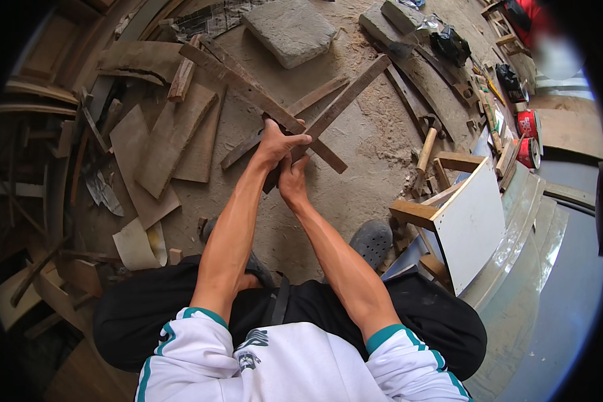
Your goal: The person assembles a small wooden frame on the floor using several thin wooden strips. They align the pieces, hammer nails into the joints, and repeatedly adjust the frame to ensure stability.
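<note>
In front of me, off the ground, is a frame of crossed brown wooden strips. One long strip (244, 86) slants from upper left to lower right, and another (352, 94) rises toward the upper right. A further pair of strips lies beneath, partly covered. My left hand (275, 143) is closed around the wood near the crossing, its thumb stretched over the joint. Just below it, my right hand (293, 179) grips the lower end of the strip that rises to the right. Its fingers are partly hidden behind the wood.
Loose boards (174, 141) and offcuts crowd the left side. A flat stone slab (289, 30) lies beyond the frame. To the right are a hammer (425, 154), a small wooden stand with a white panel (472, 224), red cans (528, 124) and sheets of glass or plastic (509, 261).
</note>
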`<state>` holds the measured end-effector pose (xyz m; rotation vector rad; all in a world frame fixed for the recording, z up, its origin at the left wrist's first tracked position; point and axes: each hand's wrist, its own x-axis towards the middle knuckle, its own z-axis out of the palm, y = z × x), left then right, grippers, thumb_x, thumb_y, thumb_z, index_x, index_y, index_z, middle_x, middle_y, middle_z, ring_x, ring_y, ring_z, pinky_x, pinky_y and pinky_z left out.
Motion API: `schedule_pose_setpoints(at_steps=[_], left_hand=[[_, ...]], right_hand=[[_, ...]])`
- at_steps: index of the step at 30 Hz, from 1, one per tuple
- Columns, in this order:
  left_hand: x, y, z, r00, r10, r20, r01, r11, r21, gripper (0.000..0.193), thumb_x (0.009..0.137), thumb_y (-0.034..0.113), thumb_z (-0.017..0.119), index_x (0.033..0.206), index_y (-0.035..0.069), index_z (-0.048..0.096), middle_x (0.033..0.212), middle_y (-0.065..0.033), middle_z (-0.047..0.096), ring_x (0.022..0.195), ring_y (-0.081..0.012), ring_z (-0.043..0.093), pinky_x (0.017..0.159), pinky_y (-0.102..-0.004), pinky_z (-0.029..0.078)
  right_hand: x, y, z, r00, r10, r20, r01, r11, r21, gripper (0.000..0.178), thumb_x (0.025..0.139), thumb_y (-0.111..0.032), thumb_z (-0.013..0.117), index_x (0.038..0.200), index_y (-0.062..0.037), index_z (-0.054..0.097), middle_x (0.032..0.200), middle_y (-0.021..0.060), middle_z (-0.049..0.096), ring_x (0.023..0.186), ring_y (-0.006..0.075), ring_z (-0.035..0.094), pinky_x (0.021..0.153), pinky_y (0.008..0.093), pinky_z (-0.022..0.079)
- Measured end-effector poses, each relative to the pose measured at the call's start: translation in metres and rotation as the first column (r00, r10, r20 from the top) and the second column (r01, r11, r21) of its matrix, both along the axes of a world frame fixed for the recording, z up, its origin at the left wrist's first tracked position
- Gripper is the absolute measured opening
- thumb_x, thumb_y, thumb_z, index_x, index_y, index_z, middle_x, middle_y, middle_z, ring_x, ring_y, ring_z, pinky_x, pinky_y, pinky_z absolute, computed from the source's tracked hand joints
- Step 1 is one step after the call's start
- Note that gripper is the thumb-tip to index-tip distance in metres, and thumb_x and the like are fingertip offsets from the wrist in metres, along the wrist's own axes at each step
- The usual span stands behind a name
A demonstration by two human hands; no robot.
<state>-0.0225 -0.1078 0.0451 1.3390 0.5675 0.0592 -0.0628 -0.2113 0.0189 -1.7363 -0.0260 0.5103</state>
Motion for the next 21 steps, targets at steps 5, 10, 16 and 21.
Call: schedule_pose_setpoints(at_steps=[5,10,16,21], left_hand=[[-0.003,0.016,0.007,1.0,0.024,-0.014,-0.024,1.0,-0.014,0.069,0.067,0.009,0.088,0.121,-0.002,0.046,0.112,-0.0117,0.06,0.102,-0.0209,0.061,0.093,-0.0329,0.051],[-0.008,0.033,-0.001,1.0,-0.014,0.005,0.014,0.999,0.034,0.069,0.067,0.009,0.087,0.122,-0.001,0.046,0.113,-0.0121,0.061,0.107,-0.0216,0.06,0.095,-0.0334,0.049],[-0.013,0.029,0.005,0.994,-0.099,0.043,0.099,0.995,0.013,0.077,0.066,0.007,0.087,0.127,-0.002,0.04,0.116,-0.0127,0.061,0.111,-0.0226,0.059,0.097,-0.0341,0.049],[-0.014,0.017,0.002,0.996,-0.077,0.043,0.08,0.993,-0.085,0.092,0.063,0.006,0.089,0.134,-0.002,0.03,0.117,-0.014,0.061,0.11,-0.0231,0.059,0.098,-0.0355,0.05]], right_hand=[[0.021,-0.025,0.009,0.998,0.023,0.057,-0.005,0.952,-0.307,0.054,0.104,-0.046,0.039,0.105,0.0003,0.067,0.093,0.0272,0.068,0.09,0.0448,0.066,0.078,0.0495,0.049],[0.078,-0.053,0.026,0.934,-0.015,0.358,0.142,0.933,-0.332,0.049,0.099,-0.045,0.054,0.097,0.001,0.07,0.092,0.0211,0.07,0.089,0.0328,0.068,0.079,0.0416,0.05],[0.123,-0.067,0.032,0.923,0.381,-0.049,-0.384,0.915,-0.12,0.061,0.093,-0.054,0.062,0.117,0.0014,0.066,0.112,0.0176,0.069,0.106,0.0278,0.064,0.092,0.035,0.048],[0.109,-0.059,0.048,0.851,0.479,-0.215,-0.517,0.835,-0.19,0.079,0.087,-0.063,0.064,0.129,0.0032,0.059,0.119,0.0221,0.066,0.114,0.0296,0.06,0.098,0.0367,0.046]])
